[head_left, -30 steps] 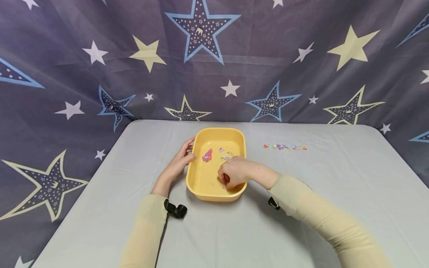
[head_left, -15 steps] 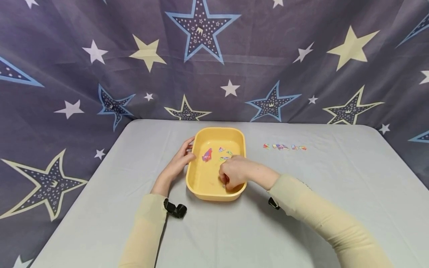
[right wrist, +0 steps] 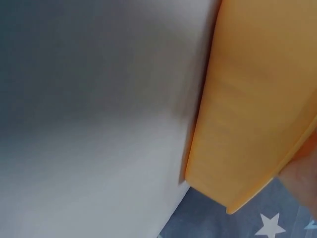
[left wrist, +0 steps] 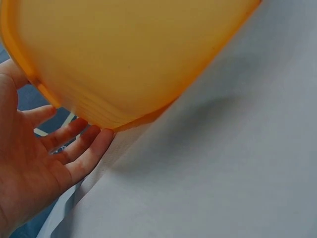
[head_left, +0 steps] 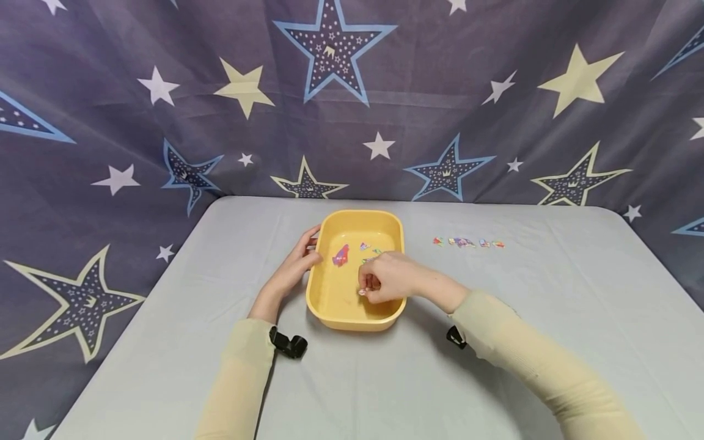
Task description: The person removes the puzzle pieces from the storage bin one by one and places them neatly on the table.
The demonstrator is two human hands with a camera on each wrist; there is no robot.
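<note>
A yellow plastic tub (head_left: pixel 335 299) stands on the table. At its left side my left hand (head_left: pixel 294 266) holds it, thumb over the rim and fingertips against the outer wall, as the left wrist view shows of that hand (left wrist: pixel 54 148). My right hand (head_left: pixel 390 276) reaches inside over the right rim, fingers curled, and pinches a small colourful flat piece (head_left: pixel 362 292). On the tub floor lie a larger red-and-purple piece (head_left: pixel 340 256), a small pink-and-white piece (head_left: pixel 365 246) and green pieces (head_left: pixel 376 251) partly behind the right hand. The right wrist view shows mostly the tub's outer wall (right wrist: pixel 247 109).
Several small colourful pieces (head_left: pixel 464 242) lie in a row on the light grey tablecloth (head_left: pixel 550 305), right of the tub. A dark curtain (head_left: pixel 385 91) with stars hangs behind the table's far edge. Each wrist wears a black camera mount (head_left: pixel 288 343).
My right hand has lifted slightly from the lower part of the tub floor and moved away from me, with the small piece in its fingertips. The left hand stays at the rim.
</note>
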